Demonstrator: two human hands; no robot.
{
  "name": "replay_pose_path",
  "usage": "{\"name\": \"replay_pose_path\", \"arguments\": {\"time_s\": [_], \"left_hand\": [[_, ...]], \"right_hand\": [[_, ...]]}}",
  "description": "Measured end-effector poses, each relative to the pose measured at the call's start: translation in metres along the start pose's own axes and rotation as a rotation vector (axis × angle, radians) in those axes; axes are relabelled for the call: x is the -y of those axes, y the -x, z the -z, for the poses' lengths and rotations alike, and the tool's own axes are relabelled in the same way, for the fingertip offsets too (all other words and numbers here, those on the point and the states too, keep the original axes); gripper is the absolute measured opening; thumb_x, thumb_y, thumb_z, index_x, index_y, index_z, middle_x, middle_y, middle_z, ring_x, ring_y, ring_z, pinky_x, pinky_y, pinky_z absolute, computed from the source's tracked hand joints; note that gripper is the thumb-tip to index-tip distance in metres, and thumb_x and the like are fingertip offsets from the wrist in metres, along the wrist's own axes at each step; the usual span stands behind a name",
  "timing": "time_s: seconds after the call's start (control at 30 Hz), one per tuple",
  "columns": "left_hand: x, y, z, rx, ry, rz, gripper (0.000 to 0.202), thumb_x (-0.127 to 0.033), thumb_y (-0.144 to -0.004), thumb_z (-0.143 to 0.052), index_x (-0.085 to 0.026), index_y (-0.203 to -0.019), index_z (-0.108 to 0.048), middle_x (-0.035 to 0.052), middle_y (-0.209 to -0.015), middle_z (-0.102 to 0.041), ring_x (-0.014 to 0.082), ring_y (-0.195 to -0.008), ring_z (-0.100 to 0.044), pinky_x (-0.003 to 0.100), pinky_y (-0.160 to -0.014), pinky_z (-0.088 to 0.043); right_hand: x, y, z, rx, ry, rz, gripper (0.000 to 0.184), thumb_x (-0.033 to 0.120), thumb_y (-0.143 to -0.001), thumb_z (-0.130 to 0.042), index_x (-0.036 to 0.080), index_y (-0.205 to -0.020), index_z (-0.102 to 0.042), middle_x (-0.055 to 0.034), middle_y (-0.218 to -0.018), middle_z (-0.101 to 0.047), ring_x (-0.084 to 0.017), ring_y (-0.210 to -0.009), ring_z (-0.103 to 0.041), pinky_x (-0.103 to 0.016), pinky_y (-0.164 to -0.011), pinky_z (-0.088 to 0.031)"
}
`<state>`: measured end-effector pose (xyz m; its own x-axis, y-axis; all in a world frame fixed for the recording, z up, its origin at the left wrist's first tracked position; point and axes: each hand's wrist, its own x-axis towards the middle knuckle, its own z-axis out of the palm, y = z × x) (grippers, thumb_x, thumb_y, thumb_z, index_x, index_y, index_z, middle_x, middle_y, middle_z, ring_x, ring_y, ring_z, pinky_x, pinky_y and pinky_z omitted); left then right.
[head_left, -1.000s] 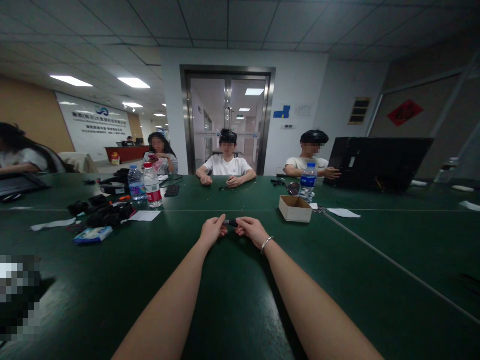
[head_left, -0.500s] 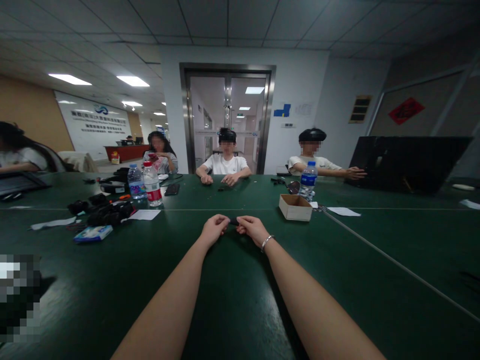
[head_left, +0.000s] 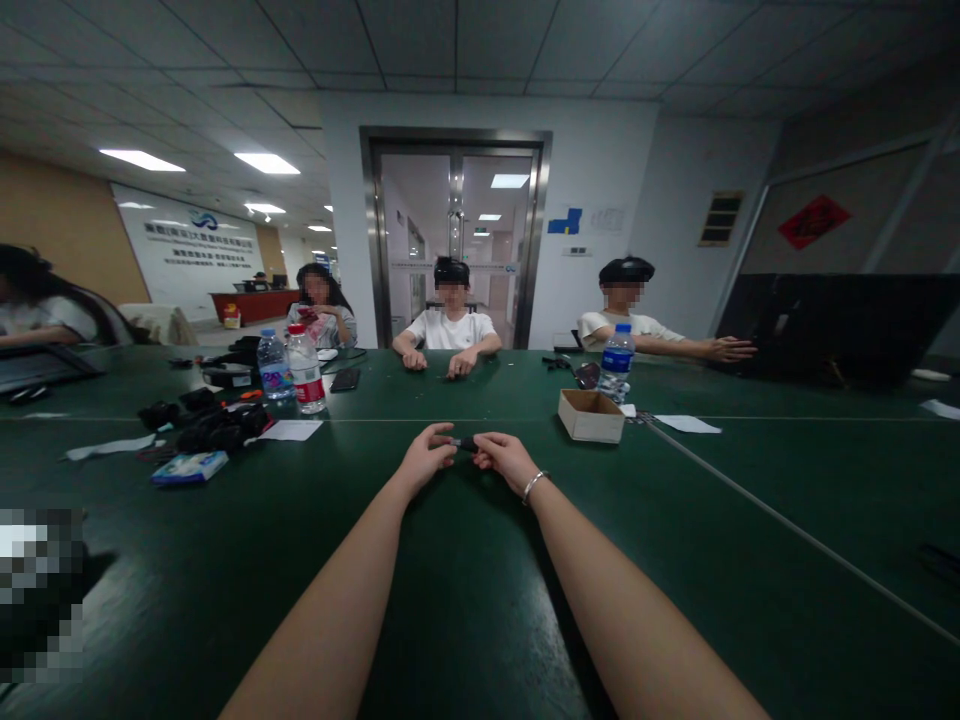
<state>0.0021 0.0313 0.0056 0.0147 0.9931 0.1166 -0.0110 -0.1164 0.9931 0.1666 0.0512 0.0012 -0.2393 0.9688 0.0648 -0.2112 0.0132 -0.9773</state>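
Note:
Both my arms stretch out over the dark green table (head_left: 465,600). My left hand (head_left: 426,457) and my right hand (head_left: 508,458) meet at the middle, fingers pinched on the two ends of a small dark object (head_left: 465,442) held just above the tabletop. What the object is I cannot make out. A silver bracelet (head_left: 533,485) sits on my right wrist.
An open cardboard box (head_left: 590,415) and a water bottle (head_left: 616,364) stand beyond my right hand. Two bottles (head_left: 304,369), black gear (head_left: 217,428) and papers lie at the left. Three people sit across the table; one reaches to a black panel (head_left: 840,325).
My hands stay together on the small object with slight finger shifts. Across the table, the person's arm has stretched further right and the black panel has slid rightward.

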Motion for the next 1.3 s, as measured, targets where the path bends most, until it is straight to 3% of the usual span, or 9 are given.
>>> {"name": "replay_pose_path", "arguments": {"time_s": [0.1,0.17,0.33,0.5,0.6,0.7,0.83,1.03,1.3], "left_hand": [[0.002,-0.003,0.0,-0.034,-0.028,0.136,0.033,-0.04,-0.079,-0.052,-0.008,-0.088,-0.058,0.0085,-0.072,-0.059,0.0114,-0.057,-0.056,0.021,-0.05,-0.043],[0.003,-0.003,0.0,0.01,-0.091,0.09,0.034,-0.041,-0.078,-0.054,-0.008,-0.083,-0.059,0.0079,-0.07,-0.059,0.0115,-0.057,-0.055,0.02,-0.048,-0.041],[0.004,-0.002,0.001,0.053,-0.006,-0.032,0.046,-0.033,-0.062,-0.073,-0.013,-0.1,-0.057,0.0088,-0.091,-0.061,0.0143,-0.076,-0.058,0.022,-0.062,-0.046],[0.006,-0.004,0.001,0.035,-0.113,0.022,0.041,-0.049,-0.076,-0.053,-0.008,-0.075,-0.059,0.0055,-0.064,-0.056,0.0108,-0.055,-0.052,0.021,-0.05,-0.041],[0.004,-0.002,0.002,0.066,-0.127,-0.068,0.029,-0.037,-0.069,-0.065,-0.011,-0.082,-0.059,0.0049,-0.074,-0.058,0.0108,-0.062,-0.054,0.019,-0.052,-0.043],[0.003,0.0,0.001,0.037,-0.024,-0.052,0.037,-0.028,-0.066,-0.07,-0.014,-0.097,-0.056,0.0077,-0.091,-0.058,0.0126,-0.072,-0.058,0.021,-0.06,-0.047],[0.003,-0.001,-0.001,0.025,-0.014,0.094,0.031,-0.038,-0.08,-0.052,-0.012,-0.097,-0.054,0.0073,-0.076,-0.058,0.0119,-0.058,-0.059,0.021,-0.051,-0.046],[0.001,0.004,-0.001,0.049,-0.027,-0.082,0.038,-0.008,-0.063,-0.066,-0.016,-0.099,-0.056,0.0054,-0.09,-0.055,0.0106,-0.07,-0.058,0.023,-0.064,-0.05],[-0.007,0.011,-0.002,0.063,-0.005,-0.048,0.035,-0.008,-0.065,-0.065,-0.014,-0.099,-0.057,0.0042,-0.084,-0.053,0.0101,-0.068,-0.057,0.023,-0.062,-0.05]], "right_hand": [[0.001,0.0,-0.001,0.001,0.023,0.0,0.006,0.012,-0.079,-0.06,0.007,-0.08,-0.061,-0.0042,-0.052,-0.061,-0.008,-0.043,-0.054,-0.014,-0.044,-0.045],[0.001,0.0,-0.001,-0.003,0.027,-0.003,0.005,0.012,-0.078,-0.06,0.007,-0.08,-0.061,-0.0038,-0.051,-0.061,-0.008,-0.043,-0.055,-0.013,-0.043,-0.045],[0.001,0.0,-0.001,-0.005,0.02,-0.008,0.007,0.013,-0.078,-0.061,0.007,-0.081,-0.061,-0.0032,-0.05,-0.06,-0.008,-0.044,-0.055,-0.013,-0.043,-0.045],[0.0,0.0,0.0,0.016,0.039,0.005,0.008,0.014,-0.078,-0.061,0.007,-0.082,-0.062,-0.004,-0.055,-0.061,-0.008,-0.046,-0.056,-0.013,-0.043,-0.045],[0.0,0.0,0.001,0.015,0.039,0.007,0.009,0.015,-0.077,-0.062,0.007,-0.082,-0.062,-0.0035,-0.054,-0.061,-0.008,-0.046,-0.055,-0.013,-0.043,-0.045],[-0.001,0.0,0.001,0.022,0.029,0.024,0.009,0.015,-0.076,-0.064,0.008,-0.08,-0.063,-0.0037,-0.056,-0.061,-0.008,-0.047,-0.056,-0.014,-0.043,-0.045],[-0.001,0.0,0.001,0.026,0.03,0.028,0.01,0.017,-0.074,-0.067,0.008,-0.078,-0.064,-0.0037,-0.057,-0.061,-0.008,-0.047,-0.056,-0.014,-0.043,-0.045],[-0.001,0.0,0.0,0.017,0.024,0.016,0.009,0.015,-0.075,-0.064,0.007,-0.079,-0.063,-0.0031,-0.055,-0.06,-0.008,-0.046,-0.055,-0.013,-0.043,-0.044],[0.001,0.001,-0.001,0.028,0.016,0.003,0.01,0.015,-0.075,-0.064,0.007,-0.08,-0.062,-0.0032,-0.054,-0.06,-0.008,-0.045,-0.055,-0.013,-0.042,-0.045]]}}
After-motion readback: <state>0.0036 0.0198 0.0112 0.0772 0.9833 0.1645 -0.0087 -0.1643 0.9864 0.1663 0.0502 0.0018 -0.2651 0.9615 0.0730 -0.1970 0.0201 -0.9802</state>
